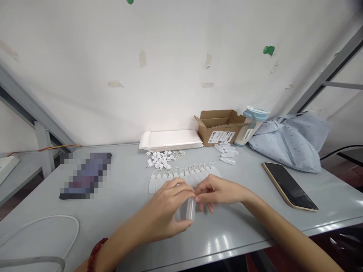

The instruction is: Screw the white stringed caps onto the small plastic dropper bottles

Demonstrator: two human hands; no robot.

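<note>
a person's two bare hands meet just above the near edge of a pale grey table. the left hand, a red bracelet on its wrist, is wrapped around a small clear bottle, thumb on the near side and fingers behind, and holds it upright, probably so its top stays free. the right hand comes in from the right with thumb and forefinger pinched on the bottle's top; whether a cap sits between those fingertips cannot be told. just beyond the hands a row of like bottles lies side by side, each seemingly with a tethered cap, lined up as if to keep them in order and within reach. farther back is a loose heap of small white caps, and behind that, against the wall, a flat stack of white bags. to the right of the stack an open cardboard box stands, with a few loose bottles lying in front of it and a cup with a blue lid beside it. a blue cloth bag slumps at the far right, and a phone lies face up nearer, well apart from the hands. at the left are a blurred dark object and a white cable.
</note>
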